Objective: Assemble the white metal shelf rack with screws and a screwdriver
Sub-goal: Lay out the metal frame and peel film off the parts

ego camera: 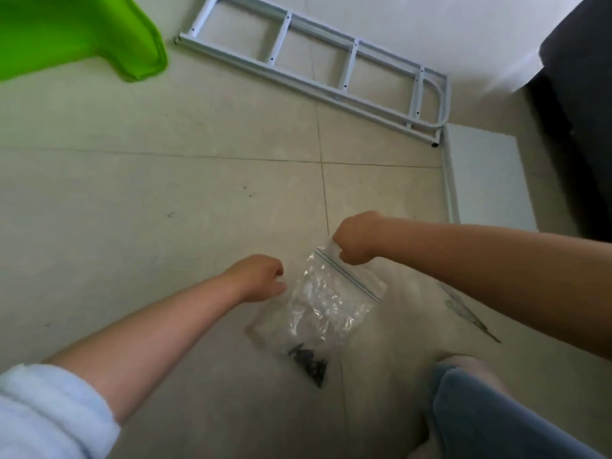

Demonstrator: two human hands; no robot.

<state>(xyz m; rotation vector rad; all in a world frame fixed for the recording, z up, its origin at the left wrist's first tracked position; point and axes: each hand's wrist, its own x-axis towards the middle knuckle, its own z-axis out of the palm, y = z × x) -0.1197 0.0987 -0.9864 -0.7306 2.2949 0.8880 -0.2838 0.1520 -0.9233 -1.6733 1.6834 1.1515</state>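
Closest to the camera, a pale blue fleece sleeve (49, 412) is pushed up the left forearm, and a knee in blue trousers (490, 412) rises at the lower right. Between them, above the tiled floor (165, 200), hangs a clear zip-seal bag (326, 303). The right hand (356, 238) pinches one top corner of the bag at its blue seal strip, so the bag dangles slantwise and the dark screws (309, 362) have gathered in its lowest corner. The left hand (261, 276) is just beside the bag's opposite edge with fingers curled; whether it grips the plastic cannot be told. Judging by this, the bag is being held up to be opened.

On the floor to the right of the bag, partly under the right forearm, lies a slim tool, probably the screwdriver (470, 313), within easy reach. Farther off, against the wall, the white metal ladder-shaped side frames (331, 58) of the shelf rack lie flat, with a white shelf panel (486, 177) next to them, not yet joined. A bright green plastic object (82, 31) fills the top left corner.
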